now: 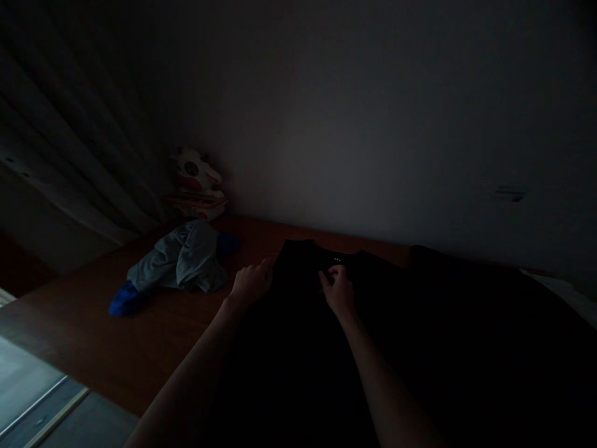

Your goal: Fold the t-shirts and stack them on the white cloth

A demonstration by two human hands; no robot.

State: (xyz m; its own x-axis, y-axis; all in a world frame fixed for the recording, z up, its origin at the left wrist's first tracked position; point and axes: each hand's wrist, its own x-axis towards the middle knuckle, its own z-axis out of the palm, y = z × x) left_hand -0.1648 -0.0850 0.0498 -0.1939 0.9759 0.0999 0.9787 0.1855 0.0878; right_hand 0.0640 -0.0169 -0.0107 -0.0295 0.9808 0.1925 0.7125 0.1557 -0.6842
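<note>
A black shirt (298, 348) lies spread in front of me, its neckline at the far end and small white marks inside the collar. At its left shoulder edge is my left hand (252, 281), with fingers closed on the fabric. My right hand (339, 291) is over the upper part of the shirt, just below the neckline. Its thumb stands apart from the curled fingers, and I see nothing between them. Dim light hides most of the shirt's folds and lower outline.
On the brown wooden surface (186, 336), a crumpled grey garment with blue ends (186, 258) lies to the left. Behind it stands a white and red cow-like object (196, 171). Dark fabric (480, 311) covers the right side. A curtain (69, 124) hangs left, beside a wall (326, 124).
</note>
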